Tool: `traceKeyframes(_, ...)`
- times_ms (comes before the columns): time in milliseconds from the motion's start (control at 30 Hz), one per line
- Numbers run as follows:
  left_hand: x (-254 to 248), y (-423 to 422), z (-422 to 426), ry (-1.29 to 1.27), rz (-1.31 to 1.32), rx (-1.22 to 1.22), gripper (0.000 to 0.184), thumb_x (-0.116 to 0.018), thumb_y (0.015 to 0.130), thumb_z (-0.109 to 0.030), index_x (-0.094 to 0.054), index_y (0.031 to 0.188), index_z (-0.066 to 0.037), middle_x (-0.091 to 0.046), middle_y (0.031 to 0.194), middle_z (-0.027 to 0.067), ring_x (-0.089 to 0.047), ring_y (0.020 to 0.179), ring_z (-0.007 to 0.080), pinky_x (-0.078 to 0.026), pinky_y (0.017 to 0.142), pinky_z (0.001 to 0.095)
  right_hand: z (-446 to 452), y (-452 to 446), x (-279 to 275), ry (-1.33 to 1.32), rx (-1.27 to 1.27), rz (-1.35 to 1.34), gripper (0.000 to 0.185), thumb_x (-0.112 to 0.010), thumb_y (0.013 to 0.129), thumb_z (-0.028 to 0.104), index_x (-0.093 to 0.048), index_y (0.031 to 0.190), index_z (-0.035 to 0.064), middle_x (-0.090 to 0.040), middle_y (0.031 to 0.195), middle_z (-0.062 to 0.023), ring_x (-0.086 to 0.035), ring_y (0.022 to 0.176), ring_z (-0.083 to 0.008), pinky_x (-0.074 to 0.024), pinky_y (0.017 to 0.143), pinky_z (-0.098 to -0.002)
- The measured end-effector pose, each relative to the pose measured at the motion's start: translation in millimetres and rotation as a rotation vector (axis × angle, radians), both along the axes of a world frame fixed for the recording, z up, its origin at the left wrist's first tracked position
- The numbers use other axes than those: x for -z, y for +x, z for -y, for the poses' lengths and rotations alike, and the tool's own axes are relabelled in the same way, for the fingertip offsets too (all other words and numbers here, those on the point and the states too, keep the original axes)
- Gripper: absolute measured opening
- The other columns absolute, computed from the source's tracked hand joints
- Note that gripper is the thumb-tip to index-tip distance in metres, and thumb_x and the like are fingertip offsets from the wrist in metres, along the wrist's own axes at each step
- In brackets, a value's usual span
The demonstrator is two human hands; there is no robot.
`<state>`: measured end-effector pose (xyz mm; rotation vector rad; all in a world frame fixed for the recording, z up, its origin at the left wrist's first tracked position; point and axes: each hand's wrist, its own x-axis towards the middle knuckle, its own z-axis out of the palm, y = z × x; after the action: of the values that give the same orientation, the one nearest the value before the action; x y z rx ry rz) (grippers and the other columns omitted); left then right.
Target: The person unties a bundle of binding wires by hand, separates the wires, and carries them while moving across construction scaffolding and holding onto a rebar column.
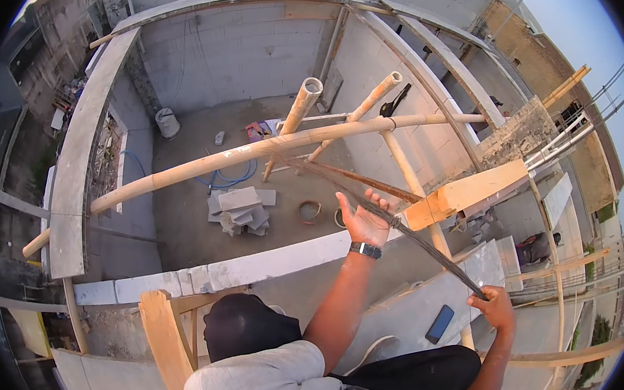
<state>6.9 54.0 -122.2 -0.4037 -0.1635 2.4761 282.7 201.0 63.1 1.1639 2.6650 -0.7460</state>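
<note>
A long bundle of thin dark wire (437, 253) runs diagonally in front of me, with a knotted or twisted spot partway along. My right hand (493, 307) is closed around its lower end. Palm up, my left hand (364, 222) lies beside the twisted spot, fingers spread and slightly curled, apparently touching the wire. A dark watch (365, 249) is on the left wrist. Past the left hand the strands thin out towards a bamboo pole (228, 157). Near my right hand, a phone (440, 324) rests on a grey board (402, 312).
A block wall top (280, 260) crosses ahead. Beyond and below it, the room's floor holds stacked blocks (244, 211), a blue hose (234, 179) and a white sack (167, 123). Upright bamboo (301, 106) and a wooden beam (466, 194) stand close to the wire.
</note>
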Motion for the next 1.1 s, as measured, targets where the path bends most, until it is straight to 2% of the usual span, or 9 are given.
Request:
traceKeyframes(33,3,0,-2,0.053,0.016,-0.007,0.07,-0.057,0.081,-0.077,-0.055,0.098,-0.01,-0.058,0.078,0.0027,-0.059,0.077,0.0199,-0.047,0.077,0.0357,-8,5,8,-0.096,0.028,0.062,0.028,-0.083,0.074,0.025,-0.071,0.079,0.0005,-0.053,0.057,-0.0031,-0.048,0.055,-0.0104,-0.0393,0.054,-0.0308)
traceKeyframes(67,-19,3,0,-0.158,0.132,-0.018,0.063,-0.059,0.082,-0.075,-0.055,0.088,-0.012,-0.041,0.061,-0.0037,-0.044,0.057,0.0127,-0.043,0.062,0.0297,-16,9,21,-0.065,0.01,0.097,0.03,-0.083,0.076,0.028,-0.071,0.079,0.0005,-0.055,0.058,-0.0037,-0.049,0.056,-0.0107,-0.0401,0.054,-0.0314)
traceKeyframes(200,-30,10,3,-0.3,0.131,-0.092,0.046,-0.06,0.091,-0.061,-0.048,0.08,-0.017,-0.029,0.055,-0.0084,-0.031,0.047,0.007,-0.033,0.05,0.0251,-21,6,43,-0.029,-0.112,0.04,0.031,-0.082,0.076,0.028,-0.07,0.08,-0.0002,-0.057,0.058,-0.0056,-0.051,0.056,-0.0148,-0.042,0.056,-0.0336)
traceKeyframes(300,-50,8,10,-0.317,0.121,-0.111,0.044,-0.061,0.092,-0.058,-0.047,0.081,-0.017,-0.028,0.055,-0.0081,-0.03,0.047,0.0072,-0.033,0.05,0.0252,-16,-10,42,0.043,-0.176,0.158,0.033,-0.082,0.076,0.028,-0.069,0.084,-0.0013,-0.06,0.062,-0.0086,-0.054,0.059,-0.0199,-0.0445,0.059,-0.0357)
traceKeyframes(500,-52,0,17,-0.189,-0.028,-0.153,0.043,-0.054,0.095,-0.058,-0.048,0.084,-0.017,-0.037,0.062,-0.0054,-0.038,0.056,0.01,-0.036,0.059,0.0272,9,-32,45,0.082,-0.189,-0.049,0.036,-0.08,0.078,0.023,-0.066,0.1,-0.0018,-0.064,0.077,-0.0133,-0.057,0.068,-0.0236,-0.0469,0.067,-0.0361)
traceKeyframes(700,-69,5,16,-0.15,-0.094,-0.126,0.041,-0.054,0.097,-0.053,-0.043,0.082,-0.017,-0.042,0.065,-0.0036,-0.039,0.054,0.0099,-0.038,0.059,0.0283,10,-37,57,0.031,-0.264,-0.21,0.057,-0.081,0.076,0.023,-0.06,0.124,0.0009,-0.066,0.097,-0.0169,-0.063,0.088,-0.0294,-0.0502,0.079,-0.0393)
traceKeyframes(767,-72,10,13,-0.175,-0.103,-0.105,0.044,-0.054,0.096,-0.056,-0.04,0.081,-0.017,-0.042,0.067,-0.0028,-0.04,0.053,0.0102,-0.038,0.057,0.0282,20,-43,53,0.229,-0.41,-0.287,0.07,-0.083,0.075,0.026,-0.054,0.134,0.0018,-0.063,0.106,-0.0157,-0.06,0.101,-0.0284,-0.0475,0.091,-0.04)
traceKeyframes(867,-65,21,4,-0.198,-0.11,-0.046,0.049,-0.055,0.094,-0.061,-0.039,0.076,-0.018,-0.039,0.066,-0.0036,-0.038,0.052,0.0095,-0.035,0.052,0.0265,23,-45,45,0.136,-0.366,-0.147,0.082,-0.085,0.072,0.03,-0.048,0.14,0.0043,-0.061,0.115,-0.0174,-0.057,0.11,-0.0316,-0.0448,0.097,-0.042)
traceKeyframes(1100,-65,37,-4,-0.204,-0.259,0.138,0.055,-0.05,0.095,-0.063,-0.037,0.064,-0.02,-0.026,0.055,-0.0074,-0.026,0.044,0.0071,-0.028,0.046,0.0245,29,-49,41,0.179,-0.381,-0.133,0.085,-0.083,0.072,0.048,-0.051,0.138,0.0063,-0.061,0.113,-0.0176,-0.058,0.11,-0.0351,-0.0449,0.097,-0.0434)
